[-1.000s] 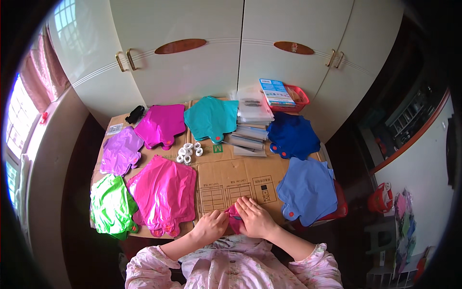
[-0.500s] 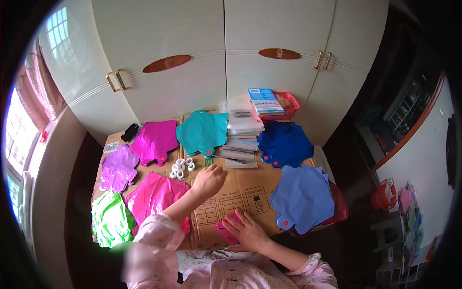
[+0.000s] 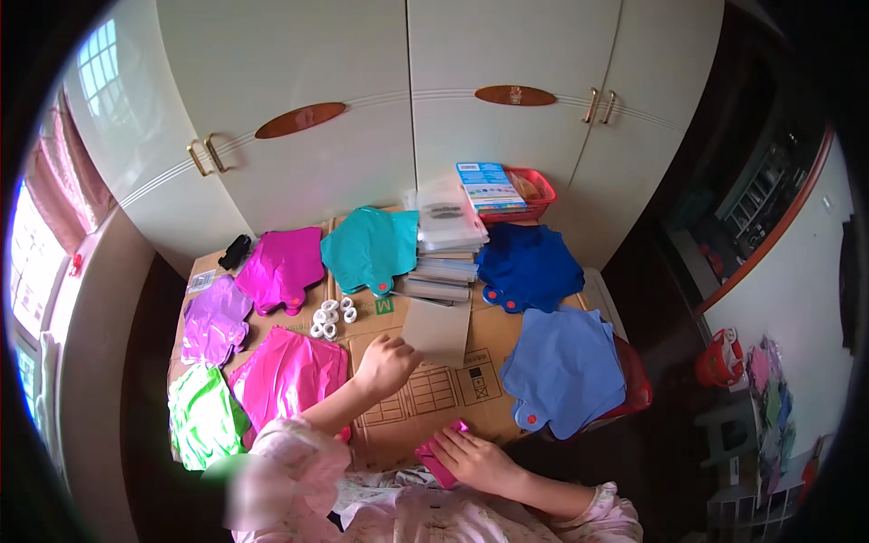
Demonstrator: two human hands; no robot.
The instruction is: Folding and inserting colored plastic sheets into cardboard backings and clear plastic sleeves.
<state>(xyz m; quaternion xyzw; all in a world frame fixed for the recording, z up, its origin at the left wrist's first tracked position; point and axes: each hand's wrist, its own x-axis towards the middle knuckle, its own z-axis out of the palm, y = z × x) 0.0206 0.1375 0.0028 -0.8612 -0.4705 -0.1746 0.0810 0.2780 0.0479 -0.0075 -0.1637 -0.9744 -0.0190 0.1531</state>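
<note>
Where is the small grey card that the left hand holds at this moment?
In the head view the grey card is near the middle of the table, held at its lower left corner by the left hand, just below the stack of packets.

hands [image 3: 385, 364] on card [image 3: 436, 331], pink balloon [image 3: 438, 460]

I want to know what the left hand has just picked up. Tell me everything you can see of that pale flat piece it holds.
The pale flat piece is a thin, roughly square sheet, grey-beige, like a card or a flat plastic bag; which one cannot be told. The left hand pinches its lower left corner, holding it tilted just over the cardboard that covers the table. Its upper edge lies near the foot of the stack of similar flat packets. It looks plain and uncreased, with no visible print.
</note>
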